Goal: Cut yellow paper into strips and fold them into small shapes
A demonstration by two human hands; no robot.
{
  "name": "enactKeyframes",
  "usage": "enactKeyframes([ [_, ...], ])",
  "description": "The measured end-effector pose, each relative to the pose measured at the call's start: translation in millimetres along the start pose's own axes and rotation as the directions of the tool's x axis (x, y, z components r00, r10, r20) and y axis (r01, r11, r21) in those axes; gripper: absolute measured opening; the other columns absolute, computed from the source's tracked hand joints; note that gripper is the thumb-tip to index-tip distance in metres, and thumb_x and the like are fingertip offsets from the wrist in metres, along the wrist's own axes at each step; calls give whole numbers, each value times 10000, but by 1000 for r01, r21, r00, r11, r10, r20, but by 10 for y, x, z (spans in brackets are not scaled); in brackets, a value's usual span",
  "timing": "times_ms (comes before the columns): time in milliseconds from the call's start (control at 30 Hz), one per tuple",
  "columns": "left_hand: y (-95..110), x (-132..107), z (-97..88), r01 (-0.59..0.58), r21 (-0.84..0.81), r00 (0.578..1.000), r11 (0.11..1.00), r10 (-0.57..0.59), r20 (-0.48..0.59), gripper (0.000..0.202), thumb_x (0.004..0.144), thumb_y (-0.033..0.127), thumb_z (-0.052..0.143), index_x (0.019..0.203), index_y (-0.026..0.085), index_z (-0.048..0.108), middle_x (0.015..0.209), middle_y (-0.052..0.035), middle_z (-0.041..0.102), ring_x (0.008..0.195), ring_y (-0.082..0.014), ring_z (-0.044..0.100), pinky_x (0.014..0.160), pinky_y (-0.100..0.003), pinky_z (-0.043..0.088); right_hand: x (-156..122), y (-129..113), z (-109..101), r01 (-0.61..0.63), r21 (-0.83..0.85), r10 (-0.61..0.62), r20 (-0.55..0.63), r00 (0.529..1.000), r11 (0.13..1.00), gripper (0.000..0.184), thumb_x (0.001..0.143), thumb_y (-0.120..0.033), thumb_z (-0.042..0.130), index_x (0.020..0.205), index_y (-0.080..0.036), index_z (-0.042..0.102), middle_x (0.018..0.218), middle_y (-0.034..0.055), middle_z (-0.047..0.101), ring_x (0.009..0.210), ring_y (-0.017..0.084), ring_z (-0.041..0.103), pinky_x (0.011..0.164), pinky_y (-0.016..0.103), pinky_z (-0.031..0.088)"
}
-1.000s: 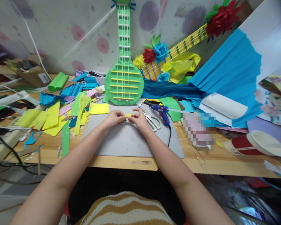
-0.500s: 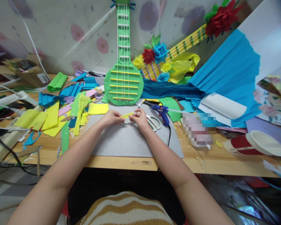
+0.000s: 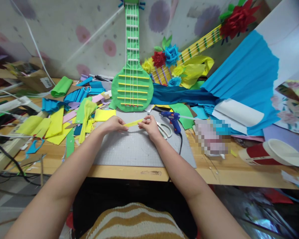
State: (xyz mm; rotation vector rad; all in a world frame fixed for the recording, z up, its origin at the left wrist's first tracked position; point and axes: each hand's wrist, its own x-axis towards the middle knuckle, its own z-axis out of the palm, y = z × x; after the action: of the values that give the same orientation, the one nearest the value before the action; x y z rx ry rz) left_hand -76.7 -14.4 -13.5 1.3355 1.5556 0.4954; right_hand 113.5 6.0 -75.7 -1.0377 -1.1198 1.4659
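A yellow strip (image 3: 135, 123) spans between both hands over the gray mat (image 3: 134, 149), its ends clamped in the fingers of the left hand (image 3: 114, 124) and right hand (image 3: 150, 127). Scissors (image 3: 165, 125) and a blue glue gun (image 3: 173, 120) lie right; a green stringed instrument (image 3: 141, 89) stands far.

A pale wall (image 3: 94, 20) with purple and pink blotches (image 3: 159, 16) rises behind a wooden table (image 3: 129, 172).

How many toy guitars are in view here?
2: a green guitar, upright beyond the held yellow strip, and a yellow guitar slanting to its right, partly behind paper flowers. More may be hidden.
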Motion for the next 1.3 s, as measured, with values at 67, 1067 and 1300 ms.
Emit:
enactKeyframes([
  [67, 33, -21, -52, -26, 22, 1000, 999, 26, -16, 337, 405, 301, 820, 699, 157, 739, 634, -25, 683, 538, -107, 546, 496, -205, 425, -4, -8, -7, 0, 13, 0, -8, 1000, 1000, 567, 465, -363, 770, 819, -231, 347, 547, -117, 561, 492, 103, 589, 553, 254, 493],
  [1067, 40, 179, 126, -113, -43, 987, 993, 107, -117, 334, 495, 425, 779, 583, 138, 634, 552, -19, 647, 483, -97, 559, 501, -222, 452, 49, -82, -69, 62, 42, -57, -104, 993, 997, 540, 517, -274, 723, 861, -233, 307, 544, -111, 568, 491, 113, 593, 532, 239, 495],
  [1300, 18, 247, 95, -51, 1, 989, 999, 50, -138, 396, 444, 461, 799, 509, 142, 574, 496, -22, 625, 472, -118, 572, 498, -233, 453, 37, -69, -42, 69, 35, -64, -143, 988, 997, 548, 517, -262, 713, 885, -235, 307, 527, -124, 561, 468, 110, 586, 511, 228, 480],
])
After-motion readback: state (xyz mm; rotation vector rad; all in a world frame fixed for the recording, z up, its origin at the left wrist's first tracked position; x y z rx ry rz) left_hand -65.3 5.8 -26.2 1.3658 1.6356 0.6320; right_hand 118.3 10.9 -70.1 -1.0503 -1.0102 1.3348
